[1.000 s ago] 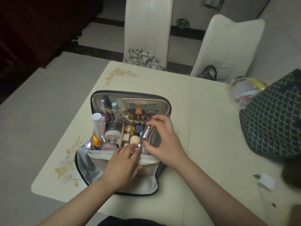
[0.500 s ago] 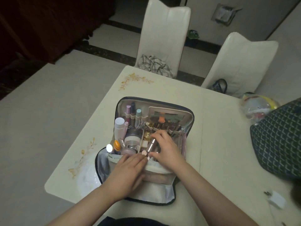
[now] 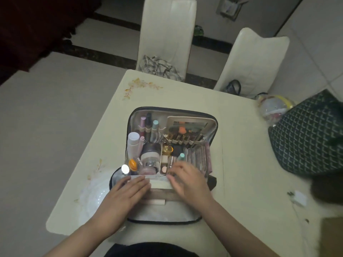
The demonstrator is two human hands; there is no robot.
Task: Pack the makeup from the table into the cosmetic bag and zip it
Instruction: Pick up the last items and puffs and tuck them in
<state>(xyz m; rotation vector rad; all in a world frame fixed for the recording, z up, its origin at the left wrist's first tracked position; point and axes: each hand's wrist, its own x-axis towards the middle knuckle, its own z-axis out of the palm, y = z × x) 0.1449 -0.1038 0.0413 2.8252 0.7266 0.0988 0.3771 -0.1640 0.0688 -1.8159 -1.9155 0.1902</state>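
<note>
The cosmetic bag (image 3: 213, 123) stands open on the table, its lid upright at the back and its front flap folded down toward me. Inside stand a white bottle (image 3: 132, 145), jars (image 3: 150, 156), lipsticks in loops (image 3: 178, 140) and a silver tube (image 3: 171, 161) upright in the middle compartment. My left hand (image 3: 128, 191) lies flat with straight fingers on the bag's front wall. My right hand (image 3: 187, 180) hovers at the front rim just before the silver tube, fingers loosely bent and blurred, holding nothing that I can see.
A dark patterned bag (image 3: 306, 138) lies at the table's right edge, with a clear pouch (image 3: 272, 106) behind it. A white charger (image 3: 298, 198) lies at the right front. Two white chairs (image 3: 167, 34) stand beyond the table.
My right hand lowered the silver tube into the middle compartment and drew back to the front rim. My left hand slid down onto the front wall.
</note>
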